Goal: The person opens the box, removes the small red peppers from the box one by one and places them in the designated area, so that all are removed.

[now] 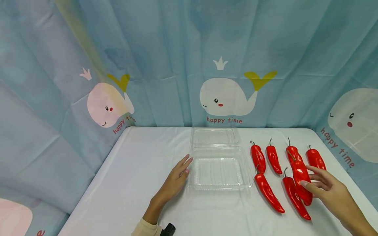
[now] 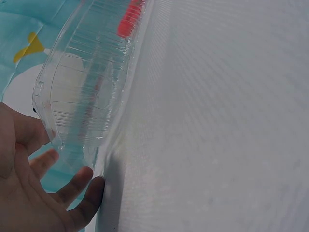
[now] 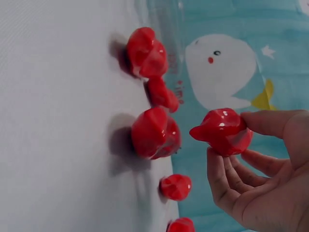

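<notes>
My right hand (image 1: 332, 190) pinches a red chili pepper (image 1: 302, 180) between thumb and fingers. In the right wrist view that held pepper (image 3: 224, 131) hangs above the tabletop, its tip toward the table. My left hand (image 1: 174, 180) rests by the left side of a clear plastic clamshell box (image 1: 218, 172). In the left wrist view its thumb and fingers (image 2: 87, 203) are spread around the near corner of the box (image 2: 77, 96). The box lies with its lid (image 1: 215, 137) folded back toward the far edge, and no pepper shows inside it.
Several red peppers lie on the white table (image 1: 141, 164) right of the box, stems pointing away: one (image 1: 268, 193) nearest the box, another (image 1: 295, 200) below the held one, one (image 1: 315, 158) at the far right. A blue whale-print curtain (image 1: 177, 65) stands behind the table.
</notes>
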Available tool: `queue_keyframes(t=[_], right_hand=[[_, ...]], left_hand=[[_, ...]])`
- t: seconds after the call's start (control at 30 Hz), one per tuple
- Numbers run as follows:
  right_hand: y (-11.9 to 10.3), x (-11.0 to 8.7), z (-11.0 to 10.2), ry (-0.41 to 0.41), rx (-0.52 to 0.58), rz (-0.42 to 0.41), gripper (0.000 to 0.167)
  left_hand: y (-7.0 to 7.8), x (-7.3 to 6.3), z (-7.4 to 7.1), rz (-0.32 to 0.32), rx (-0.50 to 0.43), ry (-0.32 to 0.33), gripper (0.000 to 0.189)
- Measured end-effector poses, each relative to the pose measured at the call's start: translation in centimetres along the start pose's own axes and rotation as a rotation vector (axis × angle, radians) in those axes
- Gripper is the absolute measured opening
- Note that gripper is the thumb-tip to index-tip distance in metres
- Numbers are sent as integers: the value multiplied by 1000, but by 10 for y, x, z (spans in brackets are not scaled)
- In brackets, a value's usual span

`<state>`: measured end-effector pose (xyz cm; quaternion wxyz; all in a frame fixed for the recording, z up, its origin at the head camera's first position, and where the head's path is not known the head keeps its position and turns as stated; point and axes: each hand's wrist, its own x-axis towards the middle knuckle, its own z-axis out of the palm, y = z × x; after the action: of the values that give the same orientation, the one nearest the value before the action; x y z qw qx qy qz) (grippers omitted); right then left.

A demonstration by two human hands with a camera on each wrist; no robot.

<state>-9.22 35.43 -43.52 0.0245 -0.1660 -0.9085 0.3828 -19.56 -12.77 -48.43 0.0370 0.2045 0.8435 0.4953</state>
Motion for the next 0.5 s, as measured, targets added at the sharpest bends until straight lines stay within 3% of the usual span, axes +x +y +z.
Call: queue_keyframes(t=[0.27,0.5], right_hand=[[13,-1,-1,-17,-22,109,91],[28,0,-3,-79,-12,191,96]], left_hand=[[0,0,0,0,4,1,50],[2,0,0,-8,2,3,49]])
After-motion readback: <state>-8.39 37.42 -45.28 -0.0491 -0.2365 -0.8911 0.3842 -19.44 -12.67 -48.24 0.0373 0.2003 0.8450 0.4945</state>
